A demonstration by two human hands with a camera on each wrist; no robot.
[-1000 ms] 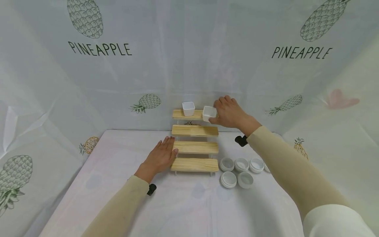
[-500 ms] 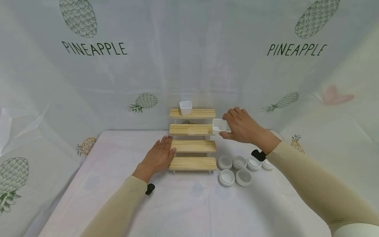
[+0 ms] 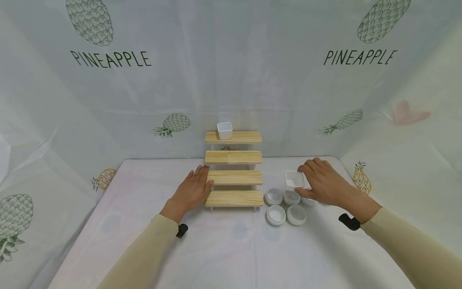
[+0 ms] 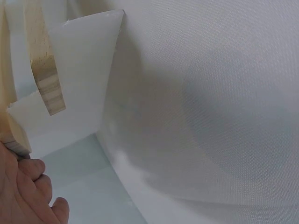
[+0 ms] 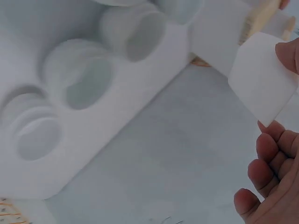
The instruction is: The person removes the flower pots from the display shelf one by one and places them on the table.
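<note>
My right hand [image 3: 323,182] pinches a small square white dish [image 3: 294,179] between thumb and fingers, above the round white bowls at the right. In the right wrist view the thumb lies on one side of the square dish [image 5: 261,77] and fingertips meet its lower corner. My left hand [image 3: 191,188] rests flat along the left side of a four-step wooden stand [image 3: 234,177], its fingers straight and touching the steps. From the left wrist, the left hand [image 4: 28,191] shows against a wooden step's end [image 4: 16,140]. Another square white dish [image 3: 224,130] stands on the top step, towards its left.
Several round white bowls [image 3: 276,215] stand in two rows on the cloth-covered table right of the stand; the right hand partly hides the back row. A pineapple-print curtain [image 3: 231,72] hangs close behind the stand.
My right hand has carried the square dish from the top step's right end, rightward and down, over the round bowls. The left hand has stayed at the stand.
</note>
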